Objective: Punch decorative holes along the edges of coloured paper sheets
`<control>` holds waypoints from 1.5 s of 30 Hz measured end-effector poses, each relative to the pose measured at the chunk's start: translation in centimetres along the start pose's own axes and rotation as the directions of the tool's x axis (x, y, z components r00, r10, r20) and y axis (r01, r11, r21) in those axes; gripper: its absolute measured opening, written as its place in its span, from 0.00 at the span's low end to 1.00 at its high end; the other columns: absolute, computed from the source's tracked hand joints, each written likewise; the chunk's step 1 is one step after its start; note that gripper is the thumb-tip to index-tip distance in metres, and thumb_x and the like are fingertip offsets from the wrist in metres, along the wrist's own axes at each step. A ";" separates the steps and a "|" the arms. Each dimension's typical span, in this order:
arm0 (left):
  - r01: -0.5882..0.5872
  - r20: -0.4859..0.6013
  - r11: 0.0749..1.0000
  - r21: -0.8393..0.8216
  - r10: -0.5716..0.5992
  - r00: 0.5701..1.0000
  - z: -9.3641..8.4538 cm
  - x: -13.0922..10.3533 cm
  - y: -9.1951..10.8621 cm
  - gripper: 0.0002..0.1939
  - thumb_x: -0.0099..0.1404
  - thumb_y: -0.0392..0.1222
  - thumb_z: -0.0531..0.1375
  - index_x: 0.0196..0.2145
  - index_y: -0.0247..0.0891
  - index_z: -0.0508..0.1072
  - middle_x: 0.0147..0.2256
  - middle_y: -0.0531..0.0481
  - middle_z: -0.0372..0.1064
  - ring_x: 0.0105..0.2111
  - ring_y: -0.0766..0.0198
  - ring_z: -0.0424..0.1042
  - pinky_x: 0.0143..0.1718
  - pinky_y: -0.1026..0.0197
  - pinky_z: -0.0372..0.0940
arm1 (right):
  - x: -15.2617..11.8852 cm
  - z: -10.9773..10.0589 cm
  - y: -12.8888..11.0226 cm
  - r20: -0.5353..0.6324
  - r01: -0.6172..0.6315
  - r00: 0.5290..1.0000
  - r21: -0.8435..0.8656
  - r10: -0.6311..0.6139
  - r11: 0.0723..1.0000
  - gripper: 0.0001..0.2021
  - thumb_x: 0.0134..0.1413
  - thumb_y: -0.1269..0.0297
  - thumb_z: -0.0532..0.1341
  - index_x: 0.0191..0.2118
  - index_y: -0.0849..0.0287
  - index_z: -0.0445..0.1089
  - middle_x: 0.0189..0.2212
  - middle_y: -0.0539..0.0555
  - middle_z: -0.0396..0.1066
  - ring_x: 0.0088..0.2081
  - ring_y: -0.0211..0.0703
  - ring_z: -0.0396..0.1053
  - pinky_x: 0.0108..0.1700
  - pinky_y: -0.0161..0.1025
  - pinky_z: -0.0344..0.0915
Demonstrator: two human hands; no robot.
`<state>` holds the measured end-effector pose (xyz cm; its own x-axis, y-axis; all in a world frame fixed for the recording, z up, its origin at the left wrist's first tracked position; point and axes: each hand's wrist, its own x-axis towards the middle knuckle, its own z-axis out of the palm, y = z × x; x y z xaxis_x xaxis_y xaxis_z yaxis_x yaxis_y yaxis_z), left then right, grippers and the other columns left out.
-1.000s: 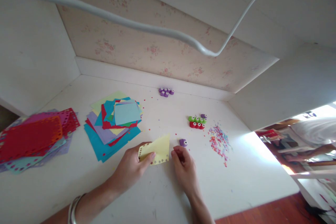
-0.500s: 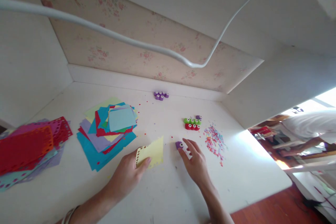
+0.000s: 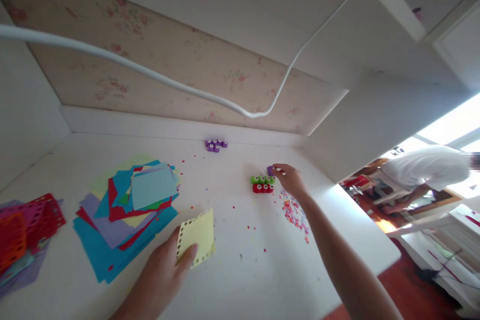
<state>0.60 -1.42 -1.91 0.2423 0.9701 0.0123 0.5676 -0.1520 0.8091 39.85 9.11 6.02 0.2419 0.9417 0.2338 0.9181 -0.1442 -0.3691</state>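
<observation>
My left hand (image 3: pixel 168 260) pinches a pale yellow sheet of paper (image 3: pixel 200 235) by its left side, thumb on top; small punched holes run along its edges. At the back right, my right hand (image 3: pixel 288 176) has its fingers closed at a small purple paper punch (image 3: pixel 270 170), and they partly hide what is in the grip. Just in front stand a row of green paper punches (image 3: pixel 262 180) and a row of red paper punches (image 3: pixel 263 188), each with a white eye-like top.
Several purple punches (image 3: pixel 215 145) stand near the back wall. Coloured paper sheets (image 3: pixel 153 187) are piled at left, with punched sheets (image 3: pixel 37 220) farther left. Confetti (image 3: pixel 294 210) lies by my right forearm. A white cable (image 3: pixel 210 96) hangs across. A person (image 3: pixel 423 170) is at far right.
My right hand has moved away and to the back, beside the green row. The purple punch by its fingers has left the middle of the table. My left hand still holds the yellow sheet.
</observation>
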 end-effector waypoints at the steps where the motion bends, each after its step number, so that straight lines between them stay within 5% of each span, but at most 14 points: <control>1: 0.000 0.000 1.000 0.000 0.000 1.000 0.0 0.0 0.0 0.25 0.66 0.52 0.51 0.55 0.35 0.66 0.49 0.39 0.75 0.51 0.51 0.74 0.52 0.52 0.69 | 1.3 0.3 0.7 0.019 0.007 1.000 -0.024 -0.006 1.000 0.13 0.58 0.59 0.59 0.44 0.55 0.78 0.42 0.56 0.79 0.41 0.48 0.76 0.45 0.41 0.68; 8: -0.019 -0.081 0.999 -0.039 0.016 0.997 0.1 0.0 0.1 0.24 0.63 0.48 0.57 0.56 0.39 0.69 0.52 0.42 0.74 0.53 0.49 0.72 0.54 0.52 0.68 | 4.4 2.5 2.3 0.140 0.084 0.988 -0.154 -0.063 0.984 0.11 0.58 0.64 0.59 0.42 0.53 0.79 0.46 0.54 0.77 0.48 0.47 0.74 0.49 0.39 0.65; 20: 0.034 -0.020 0.999 -0.024 -0.034 0.999 0.3 -0.2 -0.3 0.26 0.66 0.49 0.54 0.58 0.35 0.65 0.56 0.37 0.69 0.56 0.48 0.69 0.58 0.46 0.63 | 5.0 2.5 1.1 0.212 0.110 0.976 -0.245 -0.057 0.963 0.10 0.54 0.63 0.62 0.39 0.55 0.80 0.47 0.57 0.76 0.49 0.49 0.73 0.52 0.40 0.64; 24: 0.031 0.022 0.998 -0.047 -0.030 0.999 -0.2 -0.1 0.3 0.25 0.67 0.48 0.52 0.59 0.37 0.63 0.58 0.39 0.67 0.58 0.51 0.67 0.59 0.48 0.61 | 5.8 3.0 -1.8 0.172 0.123 0.981 -0.217 -0.086 0.968 0.16 0.60 0.62 0.56 0.49 0.59 0.76 0.50 0.60 0.74 0.48 0.50 0.73 0.53 0.43 0.64; 28: 0.031 0.045 0.994 -0.108 -0.026 0.999 -1.0 0.0 1.1 0.25 0.66 0.45 0.53 0.60 0.39 0.63 0.55 0.41 0.69 0.54 0.53 0.71 0.55 0.53 0.64 | 6.6 6.1 -7.0 0.243 0.261 0.943 -0.127 -0.225 0.957 0.19 0.62 0.63 0.55 0.56 0.57 0.70 0.52 0.57 0.73 0.49 0.45 0.72 0.54 0.39 0.64; 34: 0.068 0.004 0.972 -0.224 -0.069 0.998 -1.4 0.0 1.3 0.26 0.64 0.43 0.56 0.59 0.39 0.65 0.45 0.43 0.76 0.42 0.54 0.77 0.45 0.57 0.70 | 8.9 11.2 -13.7 0.287 0.386 0.889 -0.047 -0.358 0.921 0.27 0.62 0.70 0.54 0.66 0.65 0.56 0.66 0.62 0.55 0.65 0.47 0.54 0.64 0.40 0.52; 41: 0.067 -0.021 0.943 -0.327 -0.078 0.997 -1.1 0.4 0.9 0.23 0.65 0.47 0.56 0.56 0.38 0.67 0.44 0.42 0.77 0.41 0.53 0.78 0.41 0.56 0.72 | 9.8 12.3 -14.4 0.308 0.377 0.887 -0.051 -0.344 0.925 0.18 0.61 0.71 0.55 0.55 0.56 0.71 0.52 0.58 0.73 0.55 0.53 0.68 0.58 0.45 0.61; 45: 0.069 -0.033 0.916 -0.395 -0.089 0.995 -0.8 0.6 0.9 0.23 0.65 0.50 0.57 0.55 0.40 0.68 0.42 0.43 0.78 0.41 0.52 0.78 0.42 0.55 0.72 | 9.0 11.8 -13.8 0.261 0.386 0.894 -0.032 -0.365 0.922 0.21 0.62 0.64 0.57 0.60 0.55 0.65 0.58 0.58 0.67 0.57 0.52 0.65 0.60 0.45 0.59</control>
<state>0.57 -0.84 -0.70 0.1646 0.9855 -0.0403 0.2255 0.0022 0.9742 25.66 23.12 2.63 -0.2007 0.9736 0.1091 0.9498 0.2207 -0.2218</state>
